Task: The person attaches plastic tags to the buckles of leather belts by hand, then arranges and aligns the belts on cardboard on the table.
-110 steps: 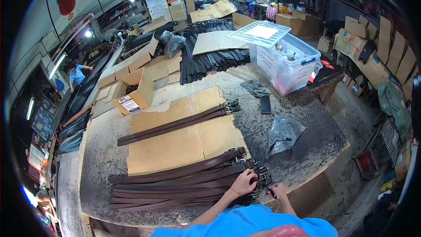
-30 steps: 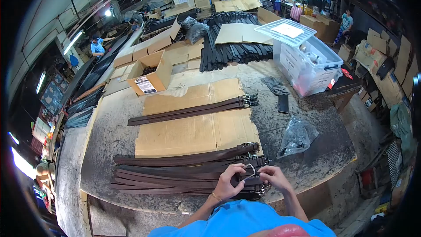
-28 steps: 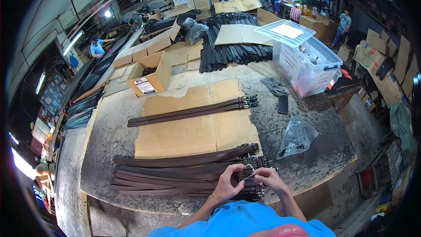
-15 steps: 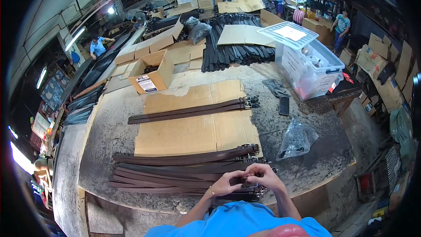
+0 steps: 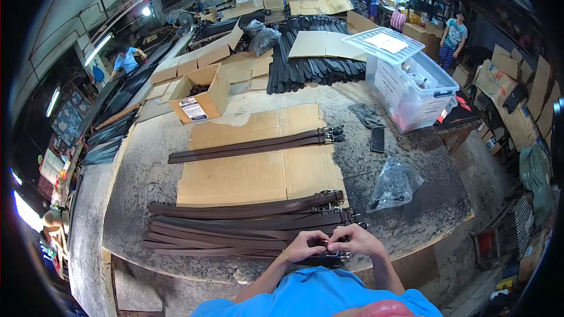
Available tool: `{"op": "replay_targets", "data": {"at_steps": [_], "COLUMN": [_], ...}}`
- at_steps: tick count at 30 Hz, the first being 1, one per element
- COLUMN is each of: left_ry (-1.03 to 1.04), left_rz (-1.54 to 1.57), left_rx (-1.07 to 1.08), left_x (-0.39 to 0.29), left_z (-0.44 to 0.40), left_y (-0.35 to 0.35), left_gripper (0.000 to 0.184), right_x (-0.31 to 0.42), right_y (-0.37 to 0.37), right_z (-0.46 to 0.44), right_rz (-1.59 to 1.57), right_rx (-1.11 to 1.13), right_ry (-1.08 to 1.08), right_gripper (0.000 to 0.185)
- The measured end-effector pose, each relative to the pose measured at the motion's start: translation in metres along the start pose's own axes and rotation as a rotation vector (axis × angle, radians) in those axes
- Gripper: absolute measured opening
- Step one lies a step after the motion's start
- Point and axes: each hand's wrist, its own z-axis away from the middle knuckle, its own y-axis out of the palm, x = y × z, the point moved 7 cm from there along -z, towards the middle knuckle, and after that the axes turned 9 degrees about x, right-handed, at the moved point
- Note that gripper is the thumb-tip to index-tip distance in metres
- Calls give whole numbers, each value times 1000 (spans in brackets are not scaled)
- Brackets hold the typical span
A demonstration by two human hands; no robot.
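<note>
Left hand (image 5: 305, 246) and right hand (image 5: 356, 240) are meeting, fingers pinching narrow on a small part (image 5: 328, 247); mostly hidden from where I'm standing, can't tell which. Near brown belts (image 5: 235, 227) are lying piled by the table's (image 5: 138, 182) front edge, buckles (image 5: 346, 215) facing right.

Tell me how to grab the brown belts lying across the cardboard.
Probably grip the brown belts just left of their buckles, from above and the near side: the straps lie close together there, bare cardboard fronts them, and the buckles should help stop slipping.
</note>
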Motion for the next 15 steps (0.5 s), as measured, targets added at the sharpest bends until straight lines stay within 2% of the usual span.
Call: {"op": "replay_targets", "data": {"at_steps": [4,6,9,12,15], "left_ry": [35,59,125,128,100], "left_rz": [-49,45,-2,-33,27], "left_rx": [-52,-66,-58,-65,-71], "left_x": [4,6,-4,-14,-2], "left_z": [-1,-3,-3,-2,-3], "left_y": [-3,-3,-4,1,-1], "left_gripper": [25,25,24,24,24], "right_x": [-7,-15,-9,-8,-9], "right_y": [-1,2,3,3,1], "right_z": [1,1,0,1,1], "right_rz": [9,-191,-270,-197,-115], "right_rx": [3,8,-86,3,10], "right_ry": [12,118,92,163,97], "right_gripper": [17,19,21,24,25]}}
